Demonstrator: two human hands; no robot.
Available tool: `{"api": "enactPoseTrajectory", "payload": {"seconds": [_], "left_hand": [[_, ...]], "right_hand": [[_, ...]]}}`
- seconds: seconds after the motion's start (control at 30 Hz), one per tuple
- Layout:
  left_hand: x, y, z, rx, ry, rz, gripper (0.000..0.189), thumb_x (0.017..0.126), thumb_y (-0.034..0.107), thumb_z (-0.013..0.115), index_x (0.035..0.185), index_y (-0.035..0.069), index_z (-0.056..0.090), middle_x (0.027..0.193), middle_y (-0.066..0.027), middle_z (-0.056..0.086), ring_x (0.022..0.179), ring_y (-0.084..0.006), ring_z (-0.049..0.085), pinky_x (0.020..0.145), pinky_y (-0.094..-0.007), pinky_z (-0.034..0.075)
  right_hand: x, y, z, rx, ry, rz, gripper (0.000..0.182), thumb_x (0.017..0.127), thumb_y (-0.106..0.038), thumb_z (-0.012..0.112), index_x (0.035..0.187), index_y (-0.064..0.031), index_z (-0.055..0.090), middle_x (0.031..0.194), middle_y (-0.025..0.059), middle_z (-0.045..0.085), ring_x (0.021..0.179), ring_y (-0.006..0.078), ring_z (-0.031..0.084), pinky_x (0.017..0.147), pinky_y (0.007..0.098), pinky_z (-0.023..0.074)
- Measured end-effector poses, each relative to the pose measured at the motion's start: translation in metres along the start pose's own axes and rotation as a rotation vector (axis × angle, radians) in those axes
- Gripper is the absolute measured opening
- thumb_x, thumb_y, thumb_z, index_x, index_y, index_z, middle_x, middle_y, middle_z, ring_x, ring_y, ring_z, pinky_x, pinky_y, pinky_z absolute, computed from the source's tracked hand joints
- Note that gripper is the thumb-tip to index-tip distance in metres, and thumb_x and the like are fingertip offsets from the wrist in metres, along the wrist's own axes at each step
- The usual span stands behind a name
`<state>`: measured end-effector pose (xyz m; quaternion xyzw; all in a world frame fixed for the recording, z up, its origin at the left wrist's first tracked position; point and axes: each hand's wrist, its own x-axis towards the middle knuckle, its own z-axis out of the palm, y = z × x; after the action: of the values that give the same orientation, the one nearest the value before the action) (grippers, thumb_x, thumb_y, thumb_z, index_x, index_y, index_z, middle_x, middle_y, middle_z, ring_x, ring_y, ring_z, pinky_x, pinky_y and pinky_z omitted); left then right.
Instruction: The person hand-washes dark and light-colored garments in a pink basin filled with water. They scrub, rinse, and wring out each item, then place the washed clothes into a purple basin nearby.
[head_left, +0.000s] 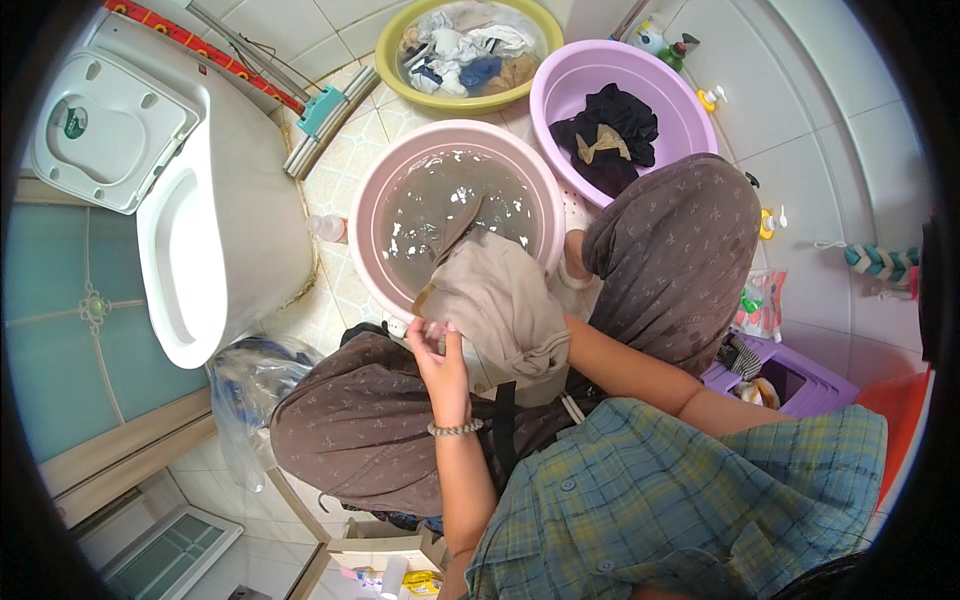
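A beige cloth garment (499, 300) with a brown edge hangs over the near rim of a pink plastic basin (361, 217) of cloudy water; a darker strip of it trails into the water. My left hand (439, 360), a braided bracelet at its wrist, has its curved fingertips at the garment's left edge; whether they grip it is unclear. The garment covers my right hand, and only the forearm shows beside it. Behind stand a yellow-green basin (386, 56) of soaking white, blue and tan clothes (480, 45) and a purple basin (694, 97) with black clothes (615, 124).
My knees flank the pink basin. A white toilet (255, 202) and a squeeze mop (330, 120) are at the left, with a small clear bottle (328, 227) on the tiles. Pump bottles (709, 99) line the right wall; a purple plastic stool or rack (810, 375) stands at the right.
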<state>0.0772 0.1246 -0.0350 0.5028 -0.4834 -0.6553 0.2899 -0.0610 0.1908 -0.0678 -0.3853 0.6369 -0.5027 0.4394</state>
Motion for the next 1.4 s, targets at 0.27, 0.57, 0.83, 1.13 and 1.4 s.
{"api": "enactPoseTrajectory", "payload": {"seconds": [0.27, 0.57, 0.83, 1.13, 1.4], "left_hand": [[0.015, 0.005, -0.029, -0.142, 0.275, 0.057, 0.005, 0.090, 0.006, 0.052, 0.094, 0.004, 0.050, 0.084, 0.0000, 0.053, 0.074, -0.0068, 0.047, 0.068, -0.0204, 0.040], [0.003, 0.043, -0.026, 0.666, -0.046, 0.150, 0.008, 0.088, 0.007, 0.051, 0.092, 0.000, 0.051, 0.082, -0.0107, 0.053, 0.077, -0.0195, 0.052, 0.073, -0.0309, 0.043], [0.008, 0.068, 0.027, 0.451, -0.123, 0.431, 0.016, 0.084, 0.007, 0.060, 0.095, -0.003, 0.053, 0.093, -0.0130, 0.055, 0.082, -0.0213, 0.054, 0.076, -0.0323, 0.046], [-0.016, 0.075, 0.035, 0.390, -0.141, 0.374, 0.012, 0.090, 0.011, 0.051, 0.088, -0.001, 0.052, 0.071, -0.0107, 0.054, 0.063, -0.0184, 0.052, 0.061, -0.0302, 0.043], [-0.049, 0.078, 0.040, 0.445, -0.445, 0.408, 0.007, 0.084, 0.005, 0.059, 0.084, 0.001, 0.053, 0.066, -0.0119, 0.055, 0.056, -0.0208, 0.055, 0.054, -0.0295, 0.044]], "right_hand": [[0.001, -0.016, -0.031, -0.148, 0.008, -0.028, 0.039, 0.083, -0.027, 0.051, 0.117, -0.0073, 0.052, 0.112, 0.0111, 0.055, 0.101, 0.0237, 0.055, 0.087, 0.0335, 0.0440], [0.027, 0.002, -0.022, 0.009, 0.293, 0.047, 0.039, 0.081, -0.025, 0.052, 0.115, -0.0065, 0.053, 0.111, 0.0124, 0.056, 0.100, 0.0252, 0.056, 0.086, 0.0334, 0.0448], [0.033, 0.008, 0.003, 0.163, 0.336, 0.012, 0.039, 0.080, -0.023, 0.053, 0.114, -0.0057, 0.053, 0.110, 0.0136, 0.056, 0.099, 0.0264, 0.056, 0.085, 0.0333, 0.0455], [0.031, -0.003, 0.006, 0.098, 0.288, -0.086, 0.039, 0.078, -0.021, 0.055, 0.113, -0.0048, 0.054, 0.109, 0.0148, 0.056, 0.098, 0.0279, 0.057, 0.084, 0.0333, 0.0463], [0.037, -0.049, -0.011, -0.139, 0.243, -0.238, 0.039, 0.076, -0.019, 0.056, 0.112, -0.0040, 0.055, 0.109, 0.0160, 0.056, 0.097, 0.0292, 0.057, 0.083, 0.0332, 0.0470]]}}
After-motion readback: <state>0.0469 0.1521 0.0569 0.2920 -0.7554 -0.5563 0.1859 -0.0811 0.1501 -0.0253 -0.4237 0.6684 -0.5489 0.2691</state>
